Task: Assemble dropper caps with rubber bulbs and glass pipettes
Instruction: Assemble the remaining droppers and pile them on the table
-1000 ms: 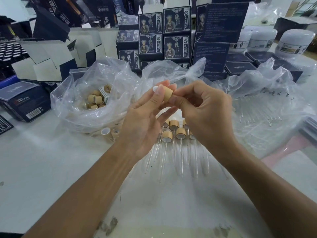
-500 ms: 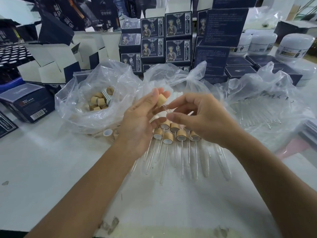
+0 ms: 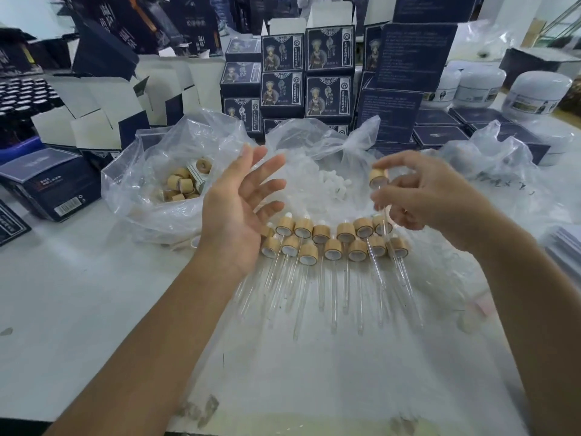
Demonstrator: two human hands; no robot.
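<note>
Right hand [image 3: 430, 196] pinches an assembled dropper [image 3: 379, 180] by its wooden cap, glass tube pointing down, just above the right end of the finished droppers [image 3: 333, 243] lying in two rows on the table [image 3: 78, 294]. Left hand [image 3: 242, 202] hangs w/ fingers spread, holding nothing, near the bag of wooden caps [image 3: 182, 184] at far left.

Dropper caps [image 3: 333, 243]: matt wood-look collars, pale tan, with white liners. Pipettes [image 3: 320, 287]: clear, smooth glass. Bags [image 3: 151, 184]: thin, glossy, crinkled clear plastic. Cartons [image 3: 327, 96]: dark navy printed card, white uncoated inside. Jars [image 3: 534, 96]: white smooth plastic with paper labels. Table [image 3: 63, 294]: white, matt, lightly scuffed.
</note>
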